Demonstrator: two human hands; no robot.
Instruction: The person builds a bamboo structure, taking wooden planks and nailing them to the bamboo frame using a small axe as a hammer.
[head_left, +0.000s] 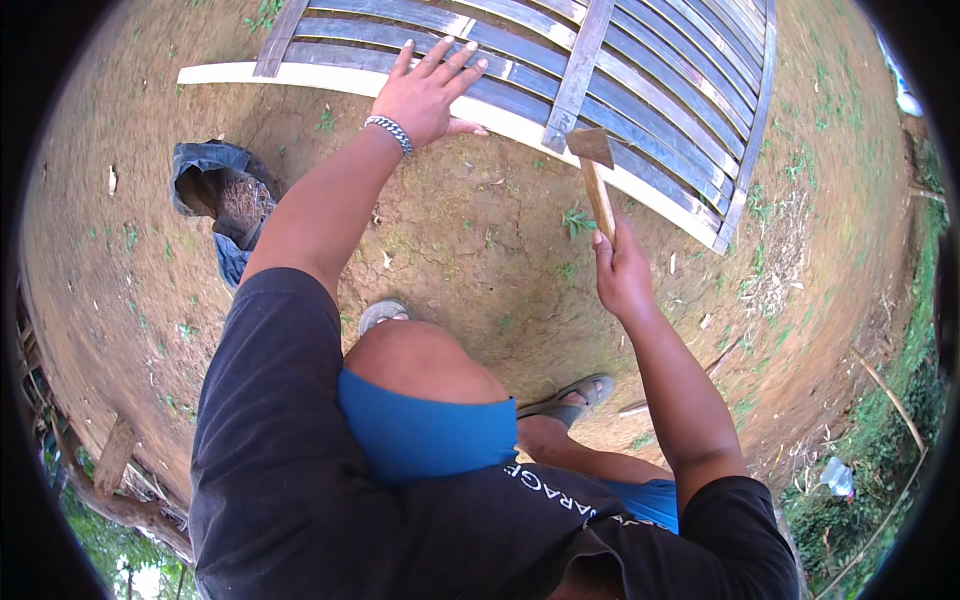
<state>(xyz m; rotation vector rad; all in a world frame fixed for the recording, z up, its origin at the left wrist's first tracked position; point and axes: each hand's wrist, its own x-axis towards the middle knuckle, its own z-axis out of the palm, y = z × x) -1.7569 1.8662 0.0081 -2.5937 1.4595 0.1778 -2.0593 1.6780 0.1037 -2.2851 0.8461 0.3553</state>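
Observation:
A slatted wooden panel point(570, 75) lies on the ground ahead of me, its dark slats joined by crosspieces and a pale strip point(300, 77) along the near edge. My left hand point(418, 105) rests flat on that near edge, fingers spread over the slats and thumb pointing right. In my right hand point(626, 275) is a hatchet point(600, 195), gripped by its wooden handle. Its rusty, wedge-shaped head point(591, 147) is up by the pale strip, near the lower end of a crosspiece point(575, 90). Whether the head touches the panel I cannot tell.
A dark, open-topped bag or sack point(225, 200) with dry, straw-like bits inside stands left of my left arm. Bare, cracked soil point(480, 240) lies between my sandalled feet and the panel. Greenery and a pale plastic scrap point(836, 476) are at the right; branches point(120, 500) lie lower left.

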